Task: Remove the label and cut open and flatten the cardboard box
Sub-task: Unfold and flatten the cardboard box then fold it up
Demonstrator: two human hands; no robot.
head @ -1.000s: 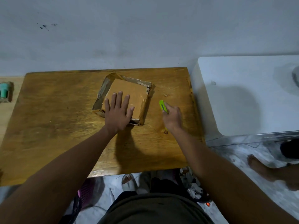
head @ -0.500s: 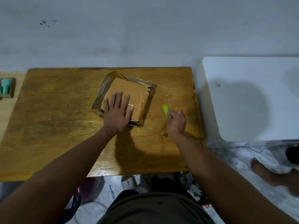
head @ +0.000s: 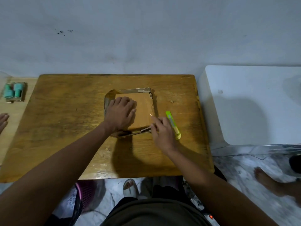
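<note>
While the left hand [head: 121,114] presses the cardboard box [head: 142,110], the knife [head: 173,125] lies beside — untouched.

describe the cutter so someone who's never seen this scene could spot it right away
Start at the wooden table; near its middle lies a flattened cardboard box. Just right of the box, beside the right hand, lies the utility knife: a slim bar, the only bright yellow-green thing on the brown tabletop.

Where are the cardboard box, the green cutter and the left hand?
cardboard box [head: 143,110], head view, bare top face.
green cutter [head: 173,123], head view, middle of its body.
left hand [head: 120,115], head view, back of hand.
</note>
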